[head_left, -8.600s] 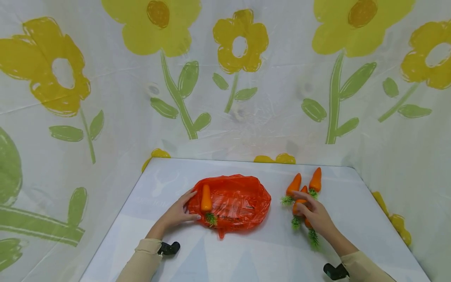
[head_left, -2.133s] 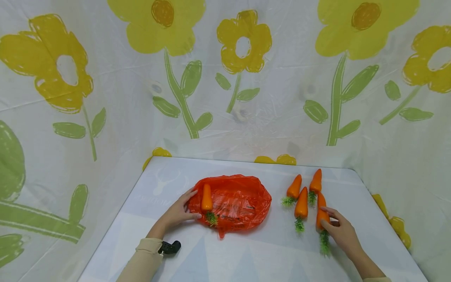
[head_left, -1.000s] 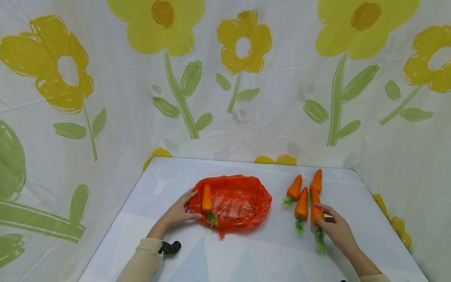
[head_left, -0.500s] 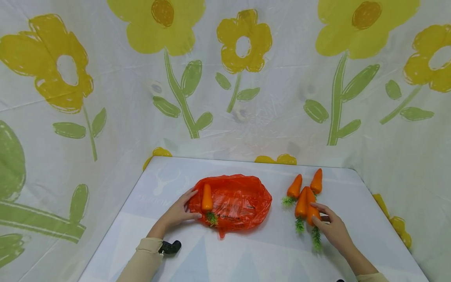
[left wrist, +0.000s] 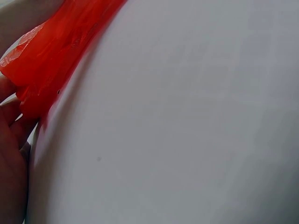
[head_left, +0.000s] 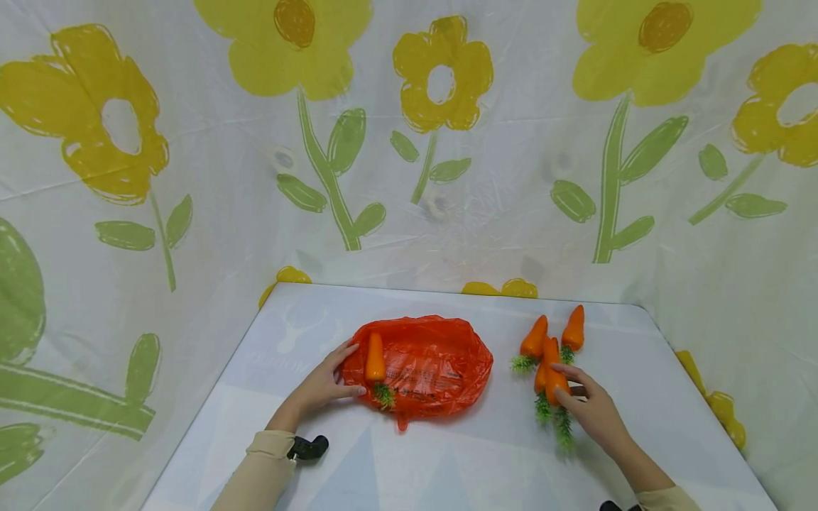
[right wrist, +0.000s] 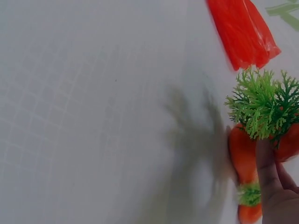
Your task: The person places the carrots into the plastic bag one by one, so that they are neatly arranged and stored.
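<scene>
Onscreen, my right hand [head_left: 596, 410] pinches a toy carrot [head_left: 555, 387] right of the red plastic bag [head_left: 428, 372] my left hand [head_left: 321, 389] grips.

Five tapered orange carrots [head_left: 375, 360] with feathery green tops [head_left: 385, 396] are showing: one is resting in one crumpled red plastic bag [head_left: 428, 362], four are clustering outside it. One left hand [head_left: 321, 388], one right hand [head_left: 591, 406], two beige fabric sleeves [head_left: 255, 470] and two black wrist pieces [head_left: 310, 448] are appearing over one pale flat tabletop [head_left: 473, 461].

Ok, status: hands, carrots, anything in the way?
Left hand holds red plastic bag. Right hand grips artificial carrot. Possibly in the way: neighbouring carrot, partly hidden behind it.
</scene>
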`<act>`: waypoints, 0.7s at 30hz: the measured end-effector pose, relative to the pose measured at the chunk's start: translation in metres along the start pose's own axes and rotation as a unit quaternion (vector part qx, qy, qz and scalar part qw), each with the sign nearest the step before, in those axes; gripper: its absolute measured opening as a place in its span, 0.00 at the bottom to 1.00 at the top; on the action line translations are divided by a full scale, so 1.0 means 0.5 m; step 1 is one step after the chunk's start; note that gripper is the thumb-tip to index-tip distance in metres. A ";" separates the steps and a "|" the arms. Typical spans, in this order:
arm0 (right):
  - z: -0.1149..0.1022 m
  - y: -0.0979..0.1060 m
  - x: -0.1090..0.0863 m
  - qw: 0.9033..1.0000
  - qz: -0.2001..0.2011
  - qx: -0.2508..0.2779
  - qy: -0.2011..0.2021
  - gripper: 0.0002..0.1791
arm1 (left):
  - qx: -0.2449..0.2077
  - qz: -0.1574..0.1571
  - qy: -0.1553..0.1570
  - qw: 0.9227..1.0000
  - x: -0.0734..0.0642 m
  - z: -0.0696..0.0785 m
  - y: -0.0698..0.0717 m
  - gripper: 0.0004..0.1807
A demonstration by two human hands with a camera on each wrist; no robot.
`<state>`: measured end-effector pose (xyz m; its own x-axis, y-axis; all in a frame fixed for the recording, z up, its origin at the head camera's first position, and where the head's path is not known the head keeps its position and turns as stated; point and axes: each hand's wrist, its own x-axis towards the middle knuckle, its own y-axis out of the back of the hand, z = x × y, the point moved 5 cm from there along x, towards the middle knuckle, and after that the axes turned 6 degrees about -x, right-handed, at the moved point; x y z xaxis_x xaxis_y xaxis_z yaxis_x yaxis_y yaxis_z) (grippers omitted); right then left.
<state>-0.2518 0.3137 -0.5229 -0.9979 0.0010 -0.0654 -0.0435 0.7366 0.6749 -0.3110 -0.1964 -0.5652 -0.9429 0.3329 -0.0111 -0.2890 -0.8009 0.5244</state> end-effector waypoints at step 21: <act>-0.034 -0.017 0.007 1.000 -0.008 0.023 0.005 0.29 | 0.011 0.001 0.008 1.000 -0.001 0.001 0.000 0.56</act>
<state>-0.2556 0.2959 -0.5164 -0.9976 -0.0174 -0.0671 -0.0564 0.7672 0.6389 -0.3104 -0.1964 -0.5646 -0.9458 0.3237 -0.0239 -0.2843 -0.7904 0.5426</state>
